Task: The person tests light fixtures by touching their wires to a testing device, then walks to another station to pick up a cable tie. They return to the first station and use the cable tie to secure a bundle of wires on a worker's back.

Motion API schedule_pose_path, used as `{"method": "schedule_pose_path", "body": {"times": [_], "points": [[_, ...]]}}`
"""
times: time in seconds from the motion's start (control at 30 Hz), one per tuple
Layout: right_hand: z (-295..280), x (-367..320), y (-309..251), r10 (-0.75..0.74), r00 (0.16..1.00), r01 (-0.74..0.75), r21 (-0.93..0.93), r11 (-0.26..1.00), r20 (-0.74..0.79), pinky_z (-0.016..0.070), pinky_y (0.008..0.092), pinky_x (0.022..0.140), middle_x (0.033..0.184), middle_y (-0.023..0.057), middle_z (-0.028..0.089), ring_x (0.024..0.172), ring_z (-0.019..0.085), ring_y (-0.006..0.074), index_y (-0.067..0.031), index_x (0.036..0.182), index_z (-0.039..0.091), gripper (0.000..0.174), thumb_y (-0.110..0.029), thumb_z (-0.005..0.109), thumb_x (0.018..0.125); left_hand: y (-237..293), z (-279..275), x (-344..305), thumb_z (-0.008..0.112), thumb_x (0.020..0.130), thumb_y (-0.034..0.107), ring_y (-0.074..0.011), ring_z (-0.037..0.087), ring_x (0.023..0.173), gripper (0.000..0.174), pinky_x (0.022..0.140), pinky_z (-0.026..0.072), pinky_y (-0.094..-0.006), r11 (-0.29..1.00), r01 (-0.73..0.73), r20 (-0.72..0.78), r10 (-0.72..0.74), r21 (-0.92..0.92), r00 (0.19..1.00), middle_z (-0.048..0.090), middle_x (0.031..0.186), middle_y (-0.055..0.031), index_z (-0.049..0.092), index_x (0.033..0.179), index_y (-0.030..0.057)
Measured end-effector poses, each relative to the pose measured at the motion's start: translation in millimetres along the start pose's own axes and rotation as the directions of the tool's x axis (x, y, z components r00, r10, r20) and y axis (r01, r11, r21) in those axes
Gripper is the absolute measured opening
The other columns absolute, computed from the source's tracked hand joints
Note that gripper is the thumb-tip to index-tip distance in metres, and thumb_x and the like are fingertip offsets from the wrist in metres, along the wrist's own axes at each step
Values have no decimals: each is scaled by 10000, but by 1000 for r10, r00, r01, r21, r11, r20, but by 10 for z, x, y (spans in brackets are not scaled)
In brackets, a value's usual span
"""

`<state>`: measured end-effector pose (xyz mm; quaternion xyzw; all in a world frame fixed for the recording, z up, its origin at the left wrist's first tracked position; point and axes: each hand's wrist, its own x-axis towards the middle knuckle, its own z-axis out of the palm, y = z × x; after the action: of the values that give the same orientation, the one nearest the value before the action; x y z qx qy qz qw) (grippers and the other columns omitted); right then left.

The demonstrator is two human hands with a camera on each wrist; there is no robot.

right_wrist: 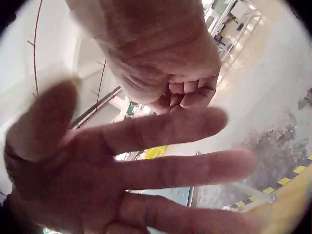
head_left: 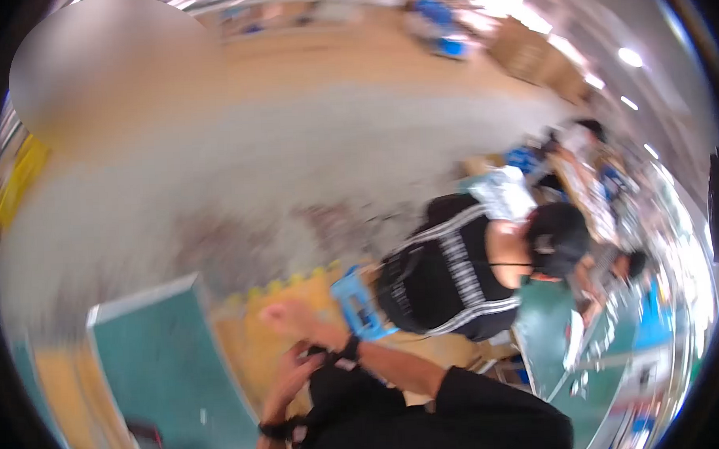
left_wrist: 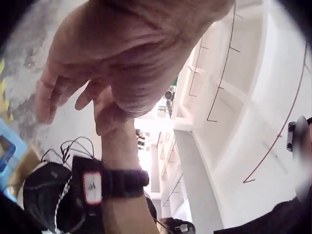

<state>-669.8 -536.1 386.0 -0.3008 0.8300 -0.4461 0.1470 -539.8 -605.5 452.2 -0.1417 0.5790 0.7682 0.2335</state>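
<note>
My left hand [head_left: 290, 377] is near the black device at my right wrist in the head view; blur hides any exact contact. In the right wrist view, the left hand [right_wrist: 117, 170] spreads its fingers wide across the foreground, with nothing between them. My right hand [head_left: 293, 320] reaches out above it, empty; in the right wrist view the right hand [right_wrist: 170, 63] has loosely bent fingers. A black strap [left_wrist: 124, 183] and a device with a white label [left_wrist: 92, 187] sit on my right forearm in the left wrist view.
A person in a black top [head_left: 456, 272] and cap is close at the right, beside a blue plastic stool [head_left: 361, 305]. Green-topped tables [head_left: 170, 358] stand at the lower left, another [head_left: 545, 321] at the right. More people and cartons [head_left: 532, 52] are farther off.
</note>
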Motion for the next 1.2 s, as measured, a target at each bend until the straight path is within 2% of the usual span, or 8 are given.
{"method": "schedule_pose_path", "body": {"times": [0.17, 0.33, 0.67, 0.77, 0.9, 1.03, 1.1, 1.2], "points": [[-1218, 669, 139, 92, 975, -91, 13, 996, -202, 446, 514, 617, 765, 209, 625, 741, 593, 448, -41, 853, 654, 304, -322, 599, 954, 744, -708, 836, 673, 931, 110, -218, 673, 1010, 481, 782, 581, -304, 988, -12, -316, 61, 155, 947, 628, 1230, -159, 522, 1366, -28], [-1426, 924, 662, 150, 904, -160, 10, 987, -400, 449, 517, 637, 744, 213, 620, 728, 595, 448, -15, 837, 634, 327, -323, 596, 941, 942, -1994, 1481, 623, 992, 196, -258, 700, 921, 408, 829, 565, -354, 738, -78, -258, 331, 670, 908, 719, 1070, -166, 587, 1303, -66], [-2289, 2424, 643, 349, 870, -420, -151, 895, -348, 486, 464, 637, 770, 189, 667, 687, 626, 396, -16, 879, 661, 285, -290, 611, 941, 1666, -4337, 2065, 655, 958, 239, -252, 660, 1071, 482, 888, 531, -364, 942, 44, -486, 130, 331, 864, 711, 1103, -162, 557, 1359, -8], [-2469, 3587, 135, 164, 889, -279, -221, 935, -428, 492, 437, 616, 730, 171, 655, 637, 631, 321, -27, 901, 681, 254, -269, 612, 937, 1855, -5109, 2174, 659, 934, 257, -285, 655, 1084, 470, 916, 520, -389, 929, 87, -582, 150, 359, 799, 709, 1109, -177, 586, 1328, 11], [-2069, 5057, -134, 0, 903, -90, -190, 978, -429, 427, 373, 547, 633, 133, 538, 599, 499, 143, -22, 832, 640, 205, -200, 611, 929, 1165, -6049, 1554, 665, 902, 280, -328, 648, 1102, 456, 953, 505, -423, 923, 244, -847, 136, 296, 513, 707, 1116, -197, 624, 1286, 36], [-1265, 6561, -122, -25, 1000, 21, -254, 967, -14, 403, 314, 513, 587, 9, 508, 562, 493, 111, -4, 763, 608, 291, -215, 617, 962, 207, -6138, 942, 671, 870, 303, -372, 641, 1120, 445, 991, 491, -457, 924, 380, -999, 31, 39, 27, 704, 1123, -217, 662, 1244, 62], [-762, 7420, -114, -34, 973, 87, -227, 970, 230, 466, 332, 528, 667, 81, 596, 586, 565, 159, 53, 898, 660, 237, -181, 647, 935, -65, -6254, 908, 674, 854, 315, -394, 638, 1129, 440, 1009, 483, -474, 935, 352, -980, 23, -48, -195, 703, 1127, -226, 681, 1223, 74], [-96, 8656, -268, -85, 911, 163, -162, 973, 403, 428, 287, 430, 597, 36, 547, 495, 535, 116, 12, 899, 631, 215, -177, 587, 993, 756, -6066, 461, 667, 837, 271, -417, 632, 1105, 414, 1021, 470, -474, 892, 208, -878, -310, -401, -364, 700, 1071, -263, 691, 1178, 38]]}}
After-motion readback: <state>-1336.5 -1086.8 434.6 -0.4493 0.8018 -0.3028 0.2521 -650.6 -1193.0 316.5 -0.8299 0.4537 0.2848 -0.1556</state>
